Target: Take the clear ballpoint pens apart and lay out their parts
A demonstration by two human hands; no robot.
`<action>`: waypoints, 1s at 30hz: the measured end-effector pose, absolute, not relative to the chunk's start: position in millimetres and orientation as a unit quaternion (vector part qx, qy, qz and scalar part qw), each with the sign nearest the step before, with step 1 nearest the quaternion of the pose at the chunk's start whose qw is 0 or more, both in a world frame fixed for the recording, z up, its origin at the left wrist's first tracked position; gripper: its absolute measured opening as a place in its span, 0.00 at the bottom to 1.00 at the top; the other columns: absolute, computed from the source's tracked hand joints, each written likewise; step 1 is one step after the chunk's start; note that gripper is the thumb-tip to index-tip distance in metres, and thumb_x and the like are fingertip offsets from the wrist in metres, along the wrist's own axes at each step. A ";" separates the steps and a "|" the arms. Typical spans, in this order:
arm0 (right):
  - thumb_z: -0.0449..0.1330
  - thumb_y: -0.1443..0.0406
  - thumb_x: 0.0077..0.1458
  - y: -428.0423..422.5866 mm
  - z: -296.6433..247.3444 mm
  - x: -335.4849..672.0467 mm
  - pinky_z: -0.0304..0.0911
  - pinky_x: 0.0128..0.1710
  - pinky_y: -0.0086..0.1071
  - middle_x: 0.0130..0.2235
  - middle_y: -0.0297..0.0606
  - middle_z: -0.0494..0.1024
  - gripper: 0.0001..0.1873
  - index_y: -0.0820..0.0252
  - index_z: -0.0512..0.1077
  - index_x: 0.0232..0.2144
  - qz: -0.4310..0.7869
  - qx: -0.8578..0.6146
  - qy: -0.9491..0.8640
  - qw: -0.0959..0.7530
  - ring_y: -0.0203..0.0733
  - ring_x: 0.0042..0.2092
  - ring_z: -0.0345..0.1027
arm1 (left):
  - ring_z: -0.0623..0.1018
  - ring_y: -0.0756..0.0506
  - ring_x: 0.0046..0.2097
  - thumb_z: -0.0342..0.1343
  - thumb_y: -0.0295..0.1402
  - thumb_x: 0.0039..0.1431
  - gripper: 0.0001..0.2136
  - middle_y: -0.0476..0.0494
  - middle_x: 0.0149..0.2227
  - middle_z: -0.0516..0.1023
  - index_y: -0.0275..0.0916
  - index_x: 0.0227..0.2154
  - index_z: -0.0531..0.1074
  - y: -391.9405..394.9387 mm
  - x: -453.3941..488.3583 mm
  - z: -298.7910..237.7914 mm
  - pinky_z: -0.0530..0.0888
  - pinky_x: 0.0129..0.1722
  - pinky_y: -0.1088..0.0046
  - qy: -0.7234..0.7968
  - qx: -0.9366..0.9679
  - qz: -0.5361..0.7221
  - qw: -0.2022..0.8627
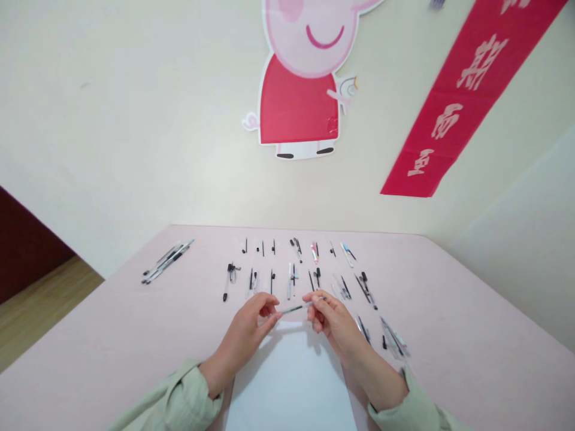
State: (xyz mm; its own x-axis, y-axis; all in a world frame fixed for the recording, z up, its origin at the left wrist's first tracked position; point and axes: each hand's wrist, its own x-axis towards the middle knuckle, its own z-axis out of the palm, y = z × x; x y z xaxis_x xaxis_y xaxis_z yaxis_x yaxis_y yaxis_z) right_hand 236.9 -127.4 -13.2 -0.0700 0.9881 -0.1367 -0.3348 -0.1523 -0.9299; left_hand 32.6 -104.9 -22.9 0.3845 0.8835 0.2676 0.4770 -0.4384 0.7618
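Observation:
My left hand point(256, 320) pinches one end of a thin pen refill point(293, 309), with thumb and finger pressed together. Opposite it, my right hand point(330, 317) is closed on a slim clear pen barrel point(309, 304), partly hidden by the fingers. The dark end of the refill points at the barrel and lies at or just inside its opening; I cannot tell which. Both hands are above the far edge of a white sheet of paper point(291, 377). Beyond them lie rows of pen parts, including a black refill point(271, 282) and a black cap point(318, 272).
A bundle of pens point(168, 261) lies at the left of the pink table point(112, 335). More pen parts point(394, 338) spread to the right of my right hand. Behind the table, the wall carries a cartoon pig cutout point(299, 102) and a red banner point(442, 120).

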 end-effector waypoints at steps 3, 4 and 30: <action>0.63 0.53 0.51 -131.2 -14.6 240.9 0.50 0.22 0.24 0.23 0.30 0.71 0.17 0.62 0.73 0.34 0.640 -0.420 -0.338 0.547 0.28 0.20 0.56 | 0.73 0.47 0.34 0.52 0.37 0.59 0.06 0.46 0.32 0.73 0.40 0.34 0.68 -105.3 29.1 -23.1 0.70 0.35 0.71 0.437 0.782 0.323 0.307; 0.63 0.53 0.50 -131.7 -14.6 241.7 0.50 0.22 0.24 0.23 0.30 0.70 0.17 0.62 0.73 0.34 0.646 -0.416 -0.328 0.549 0.28 0.20 0.56 | 0.73 0.47 0.34 0.51 0.37 0.60 0.07 0.47 0.32 0.72 0.40 0.33 0.68 -105.9 28.5 -22.5 0.69 0.35 0.71 0.434 0.788 0.316 0.301; 0.63 0.54 0.52 -133.9 -23.8 236.5 0.53 0.24 0.25 0.21 0.30 0.70 0.16 0.63 0.74 0.33 0.692 -0.376 -0.297 0.540 0.29 0.21 0.58 | 0.68 0.47 0.30 0.39 0.42 0.65 0.18 0.49 0.24 0.68 0.42 0.22 0.61 -112.4 27.5 -27.1 0.64 0.30 0.72 0.405 0.846 0.265 0.224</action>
